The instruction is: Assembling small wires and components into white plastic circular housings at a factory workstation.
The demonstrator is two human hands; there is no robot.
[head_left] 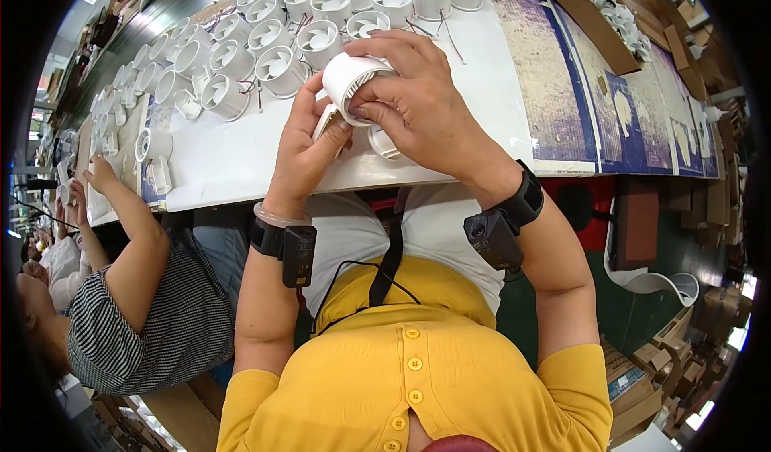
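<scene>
Left hand (311,123) half-curled against its near left side, right hand (426,99) arched over its top with thumb and index finger bent into the ribbed mouth, a white cylindrical plastic housing (348,73) is held above a white-covered worktable (486,115). It looks light, stiff and somewhat slick, likely best gripped around the outer wall. Forearms (560,247) converge, wrists angled inward.
</scene>
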